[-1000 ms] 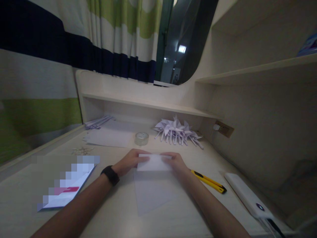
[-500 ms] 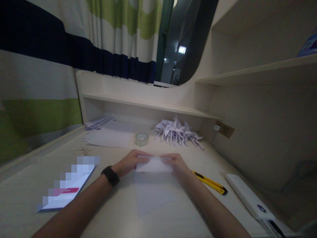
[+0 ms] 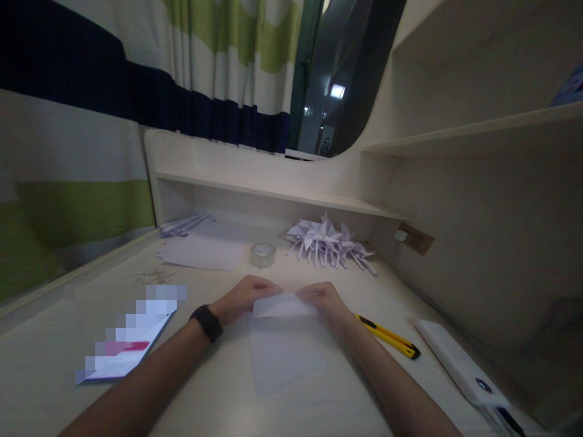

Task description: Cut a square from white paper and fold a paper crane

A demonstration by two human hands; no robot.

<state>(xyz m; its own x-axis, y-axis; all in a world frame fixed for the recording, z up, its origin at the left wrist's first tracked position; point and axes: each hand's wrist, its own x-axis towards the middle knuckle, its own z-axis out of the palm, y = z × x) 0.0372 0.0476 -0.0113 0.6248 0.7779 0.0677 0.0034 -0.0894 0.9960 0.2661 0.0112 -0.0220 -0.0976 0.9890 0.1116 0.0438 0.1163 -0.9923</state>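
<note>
While a thin, translucent white paper sheet (image 3: 285,349) lies flat on the pale desk (image 3: 218,394), its far edge is folded up into a narrow strip, pinched at either end by the left hand (image 3: 241,300) and right hand (image 3: 325,301). Beyond them stand a clear tape roll (image 3: 262,255) and a spiky heap of folded paper pinwheels (image 3: 330,243).

I see open desk (image 3: 218,388) near left; a yellow knife (image 3: 387,335) and white device (image 3: 460,364) block the right, tape roll (image 3: 262,255) far.
</note>
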